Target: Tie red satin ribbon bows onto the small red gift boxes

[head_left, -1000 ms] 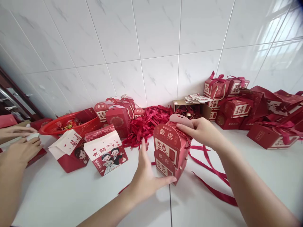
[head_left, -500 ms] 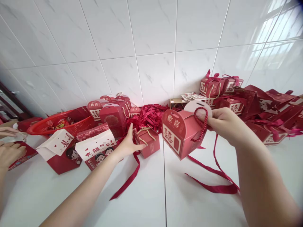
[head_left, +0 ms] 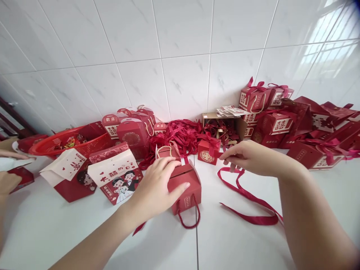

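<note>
My left hand (head_left: pixel 160 187) lies over the left side of a red gift box (head_left: pixel 189 191), its thumb across the near panel and its fingers curled around the far edge. A dark red rope handle (head_left: pixel 191 225) hangs from the side facing me. Behind it, partly hidden, is another red box with a beige rope handle (head_left: pixel 164 150). My right hand (head_left: pixel 244 159) is off the box, its fingers stretched left and slightly apart, beside a small red box with a bow (head_left: pixel 207 152). Below those fingers a loose red ribbon (head_left: pixel 253 221) curls over the table.
At left stand two wedding boxes with white flaps (head_left: pixel 116 180) and a red plastic basket (head_left: pixel 42 146). A heap of ribbon (head_left: pixel 184 135) and an open carton (head_left: pixel 242 127) sit by the wall. Many red boxes (head_left: pixel 281 125) are piled right. A co-worker's hands (head_left: pixel 9 182) work far left.
The rope-handled gift box came down to the left onto the table and turned. My left hand moved onto it from the box behind. My right hand let go and lowered towards the small bowed box.
</note>
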The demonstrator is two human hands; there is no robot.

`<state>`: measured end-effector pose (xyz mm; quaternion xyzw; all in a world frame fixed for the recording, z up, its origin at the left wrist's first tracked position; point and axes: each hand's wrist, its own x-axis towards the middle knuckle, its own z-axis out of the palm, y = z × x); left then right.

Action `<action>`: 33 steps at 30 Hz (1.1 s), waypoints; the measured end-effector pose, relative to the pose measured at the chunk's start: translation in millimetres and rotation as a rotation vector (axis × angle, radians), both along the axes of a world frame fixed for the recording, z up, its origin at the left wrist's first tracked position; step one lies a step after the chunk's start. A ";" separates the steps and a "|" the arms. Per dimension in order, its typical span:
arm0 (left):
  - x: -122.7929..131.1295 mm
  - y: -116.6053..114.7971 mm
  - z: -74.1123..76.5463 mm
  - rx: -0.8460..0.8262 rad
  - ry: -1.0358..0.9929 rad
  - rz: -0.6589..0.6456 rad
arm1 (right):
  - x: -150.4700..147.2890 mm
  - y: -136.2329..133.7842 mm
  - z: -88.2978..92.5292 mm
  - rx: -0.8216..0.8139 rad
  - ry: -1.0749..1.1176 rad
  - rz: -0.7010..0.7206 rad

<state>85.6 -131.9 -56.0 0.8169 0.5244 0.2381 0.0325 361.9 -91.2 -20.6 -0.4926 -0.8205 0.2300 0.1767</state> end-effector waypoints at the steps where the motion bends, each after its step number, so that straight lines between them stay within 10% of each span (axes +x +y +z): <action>1: -0.1 3.0 -3.4 -0.040 -0.012 0.022 | -1.0 -1.2 1.0 -0.013 0.024 -0.004; 13: -37.8 41.2 1.1 -0.265 0.090 -0.329 | -32.1 13.9 -12.5 -0.309 0.203 0.176; 20: -14.1 13.9 -0.5 0.219 0.306 -0.244 | -47.7 17.0 -26.7 -0.559 0.406 0.149; 33: 7.8 13.1 -9.7 0.293 0.086 -0.070 | -64.4 11.6 -36.7 -0.418 0.400 0.050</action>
